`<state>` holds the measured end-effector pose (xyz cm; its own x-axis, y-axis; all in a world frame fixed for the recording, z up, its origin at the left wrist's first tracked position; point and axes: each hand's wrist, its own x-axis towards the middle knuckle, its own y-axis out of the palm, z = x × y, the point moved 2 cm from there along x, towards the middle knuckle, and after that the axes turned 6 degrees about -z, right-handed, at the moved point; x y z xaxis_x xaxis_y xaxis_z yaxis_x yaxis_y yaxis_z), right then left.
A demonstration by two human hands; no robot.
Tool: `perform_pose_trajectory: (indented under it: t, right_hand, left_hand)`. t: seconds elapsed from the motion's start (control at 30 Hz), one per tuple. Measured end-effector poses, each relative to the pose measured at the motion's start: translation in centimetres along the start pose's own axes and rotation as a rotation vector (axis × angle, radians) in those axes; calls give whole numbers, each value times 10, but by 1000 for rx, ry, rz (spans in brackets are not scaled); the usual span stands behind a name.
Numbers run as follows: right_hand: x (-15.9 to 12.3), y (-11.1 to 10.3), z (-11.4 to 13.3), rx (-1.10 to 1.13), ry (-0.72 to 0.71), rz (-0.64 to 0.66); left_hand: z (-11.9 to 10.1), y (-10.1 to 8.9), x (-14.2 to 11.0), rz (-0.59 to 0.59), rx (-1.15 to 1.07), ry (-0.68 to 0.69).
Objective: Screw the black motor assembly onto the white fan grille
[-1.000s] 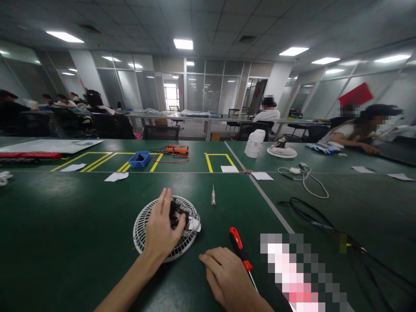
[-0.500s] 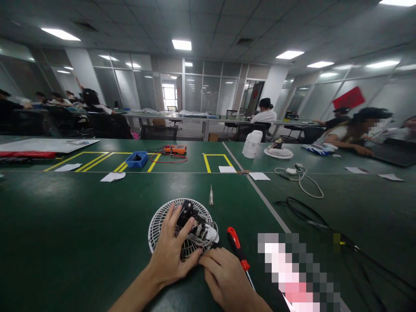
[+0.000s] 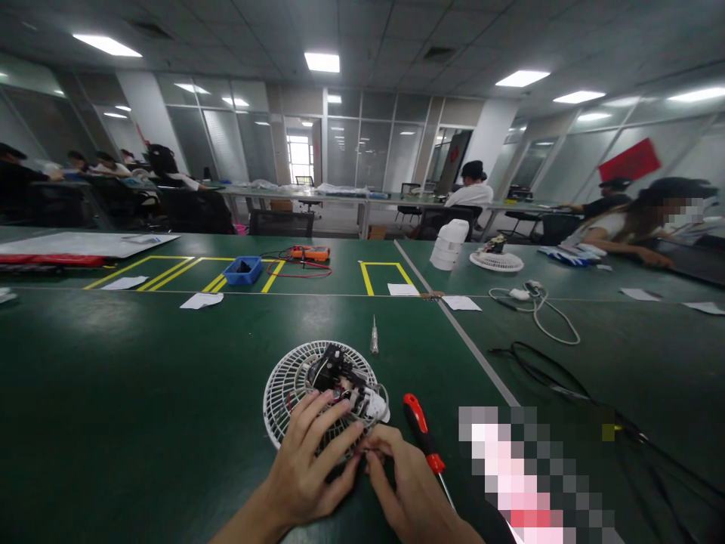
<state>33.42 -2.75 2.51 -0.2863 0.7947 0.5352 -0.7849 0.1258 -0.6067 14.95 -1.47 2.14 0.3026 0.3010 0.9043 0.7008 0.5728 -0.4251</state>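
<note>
A round white fan grille lies on the green table, with a black motor and gear assembly, a white plastic part and loose wires on it. My left hand rests over the grille's near side, fingers stretched out and thumb toward my right hand. Close against it, my right hand is closed in a pinch at the grille's near right edge. What sits between those fingertips is too small and covered to make out. A red-and-black screwdriver lies just right of my right hand.
A small clear-handled screwdriver lies beyond the grille. Farther back are a blue bin, an orange multimeter, a white cylindrical part and another fan grille. Cables spread at right. A person sits far right.
My left hand has slid back toward me from the motor, uncovering more of it. My right hand's fingers have shifted slightly at the grille's edge. The view has tilted a little.
</note>
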Motion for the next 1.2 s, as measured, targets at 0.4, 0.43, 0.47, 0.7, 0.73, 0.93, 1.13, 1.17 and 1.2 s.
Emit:
perform_pose_trajectory:
  t: [0.4, 0.43, 0.47, 0.7, 0.73, 0.93, 1.13, 1.17, 1.2]
  right_hand:
    - [-2, 1, -2, -60, -31, -34]
    - [-2, 1, -2, -53, -32, -27]
    - [-2, 1, -1, -47, -34, -19]
    - [3, 0, 5, -90, -60, 22]
    - [5, -3, 5, -108, -75, 26]
    - [16, -36, -14, -363, 86, -298]
    - [13, -46, -47, -574, 492, 21]
    - [14, -46, -48, -563, 532, 75]
    - [16, -46, -48, -550, 570, 124]
  left_hand:
    - [-1, 1, 2, -3, -32, 38]
    - [0, 2, 2, -7, -32, 43]
    - [0, 2, 2, -10, -32, 50]
    - [0, 1, -2, -11, -57, 86]
    - [0, 1, -1, -16, -61, 79]
    - [6, -6, 2, -56, -37, 0]
    - [14, -12, -3, -54, 41, 3]
    - [15, -12, -3, -55, 51, 2]
    - [16, -11, -4, -55, 59, 4]
